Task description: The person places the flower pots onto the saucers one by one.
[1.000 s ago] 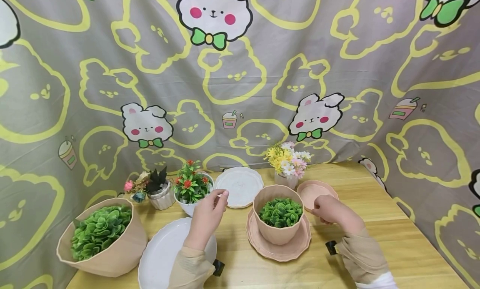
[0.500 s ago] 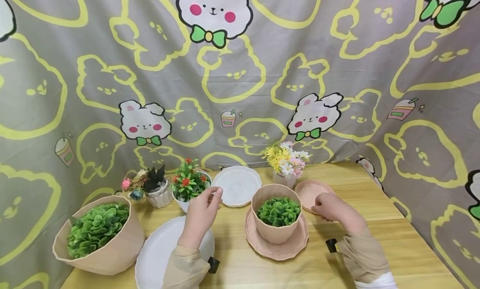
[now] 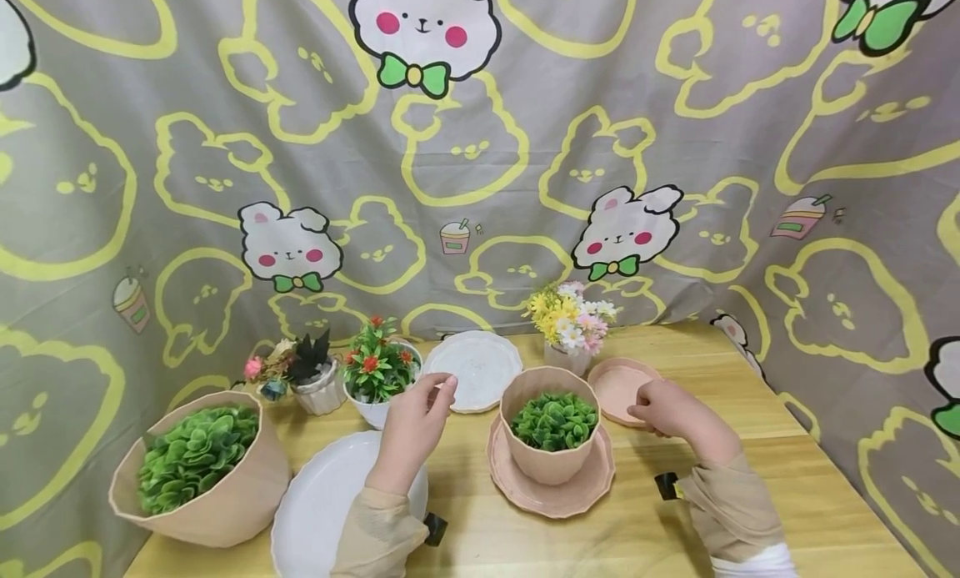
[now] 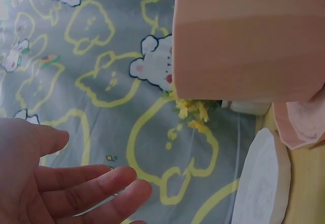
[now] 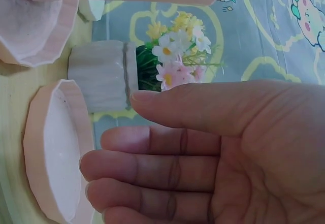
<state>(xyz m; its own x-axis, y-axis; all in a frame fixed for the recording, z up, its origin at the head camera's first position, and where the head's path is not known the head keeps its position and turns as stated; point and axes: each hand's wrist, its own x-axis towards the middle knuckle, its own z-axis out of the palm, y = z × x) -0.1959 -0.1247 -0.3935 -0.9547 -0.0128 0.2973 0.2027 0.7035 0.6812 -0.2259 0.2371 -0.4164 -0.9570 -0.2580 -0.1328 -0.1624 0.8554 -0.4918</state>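
Plainly, the left hand [image 3: 412,429] and right hand [image 3: 681,413] hold nothing, fingers loose. Between them, right of centre, a pot [image 3: 551,464] stands on a saucer [image 3: 514,488]; only the head view shows its leaves [image 3: 555,421].

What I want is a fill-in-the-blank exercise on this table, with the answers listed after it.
1. The left hand holds ____.
2. The small saucer near the right hand is coloured ____.
3. The flowers behind the middle leafy pot are pink, white and ____.
4. The arm partly covering the large white plate is the person's ____ one.

Missing words: nothing; pink; yellow; left.
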